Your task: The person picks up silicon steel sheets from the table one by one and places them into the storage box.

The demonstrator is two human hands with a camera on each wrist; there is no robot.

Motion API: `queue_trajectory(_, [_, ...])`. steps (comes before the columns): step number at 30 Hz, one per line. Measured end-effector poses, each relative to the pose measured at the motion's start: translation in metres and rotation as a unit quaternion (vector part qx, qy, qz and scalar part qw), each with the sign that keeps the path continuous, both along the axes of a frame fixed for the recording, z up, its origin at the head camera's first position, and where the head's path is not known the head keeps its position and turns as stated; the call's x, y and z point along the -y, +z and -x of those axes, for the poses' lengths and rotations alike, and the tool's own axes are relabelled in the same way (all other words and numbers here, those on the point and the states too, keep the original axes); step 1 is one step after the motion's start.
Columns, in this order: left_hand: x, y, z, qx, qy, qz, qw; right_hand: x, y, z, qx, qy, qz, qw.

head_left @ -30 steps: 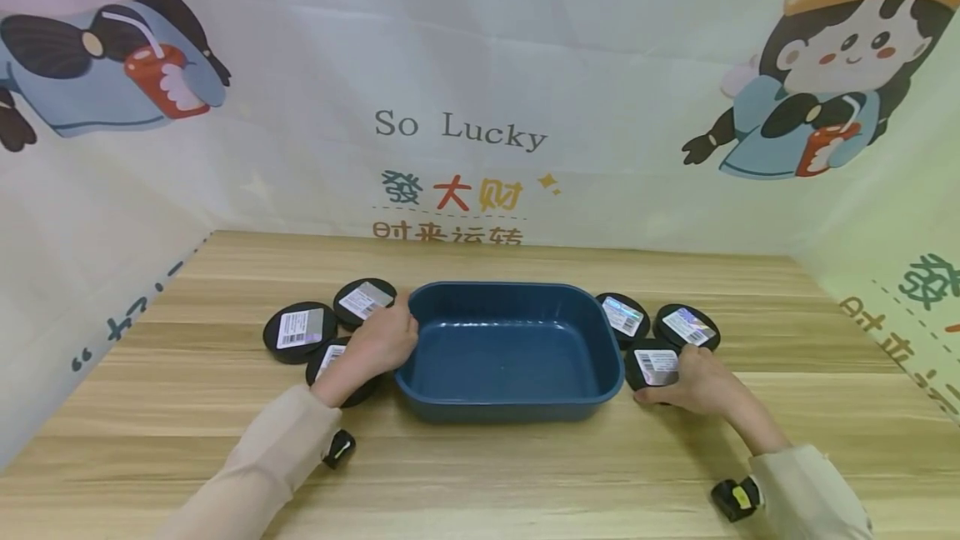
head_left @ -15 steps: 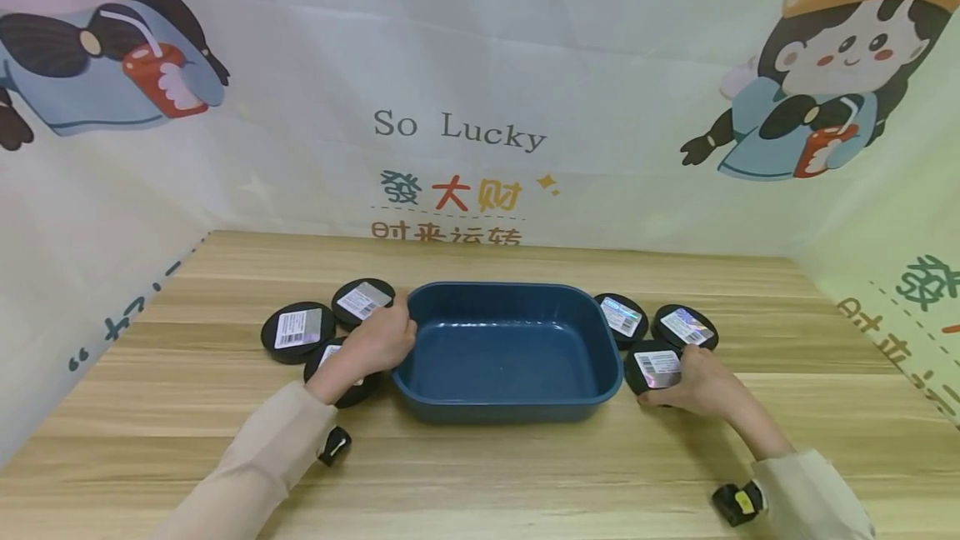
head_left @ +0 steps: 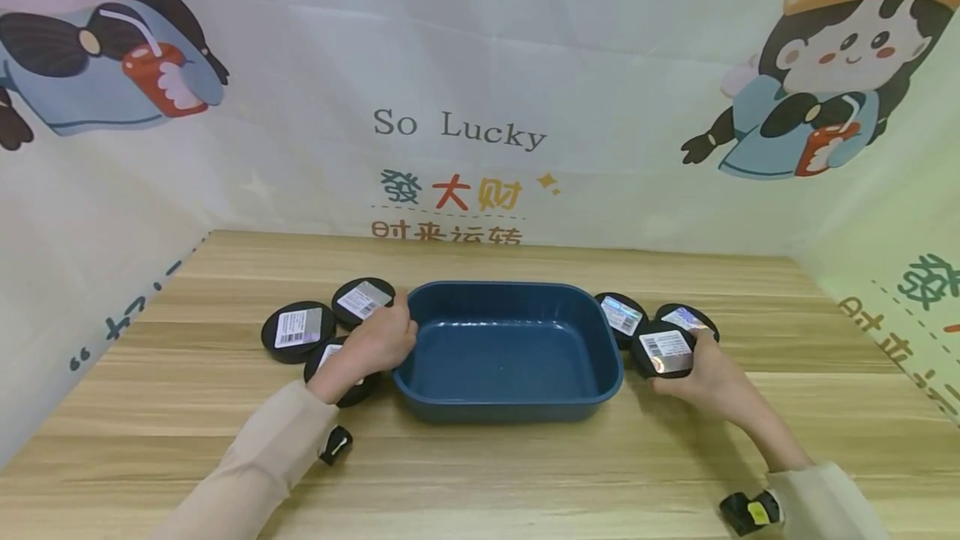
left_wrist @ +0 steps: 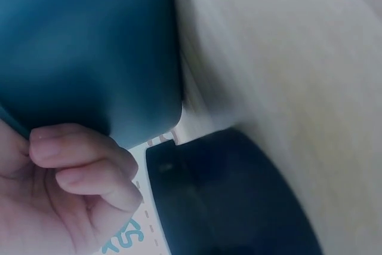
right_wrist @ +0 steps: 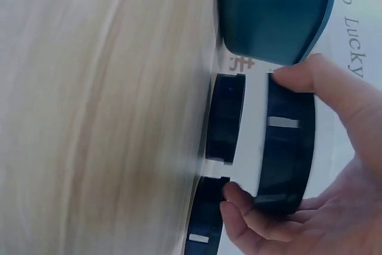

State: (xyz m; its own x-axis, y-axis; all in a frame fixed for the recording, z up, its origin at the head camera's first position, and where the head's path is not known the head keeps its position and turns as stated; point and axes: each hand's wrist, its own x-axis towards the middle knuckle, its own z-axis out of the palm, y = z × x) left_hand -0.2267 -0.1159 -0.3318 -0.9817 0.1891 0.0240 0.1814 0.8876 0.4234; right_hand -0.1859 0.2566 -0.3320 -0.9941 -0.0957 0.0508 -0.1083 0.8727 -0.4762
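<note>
A dark blue rectangular plastic basin [head_left: 506,412] stands mid-table. My left hand [head_left: 384,338] grips its left rim, with curled fingers [left_wrist: 89,177] at the outer wall in the left wrist view. My right hand [head_left: 716,382] holds a flat, round black container [head_left: 666,350] with a white barcode label, thumb on one side and fingers on the other. In the right wrist view this black container [right_wrist: 286,147] is raised off the table. Two more such containers lie behind it, a left one [head_left: 621,319] by the basin and a right one [head_left: 684,319] partly covered.
Left of the basin are three similar black containers: a far one [head_left: 363,302], an outer one [head_left: 298,332] and a near one [head_left: 352,390] partly under my left forearm. A printed cloth [head_left: 465,65] hangs behind the wooden table [head_left: 480,482].
My right hand has lifted the near-right container off the table, up and slightly right, so it overlaps the ones behind. My left hand stays on the basin rim.
</note>
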Motion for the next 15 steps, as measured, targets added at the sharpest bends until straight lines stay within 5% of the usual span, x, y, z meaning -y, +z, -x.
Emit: queue_trajectory(15, [0.001,0.000,-0.001,-0.006,-0.005,-0.005,1.0000,0.021,0.012,-0.005,-0.095,-0.004,0.070,0.9930])
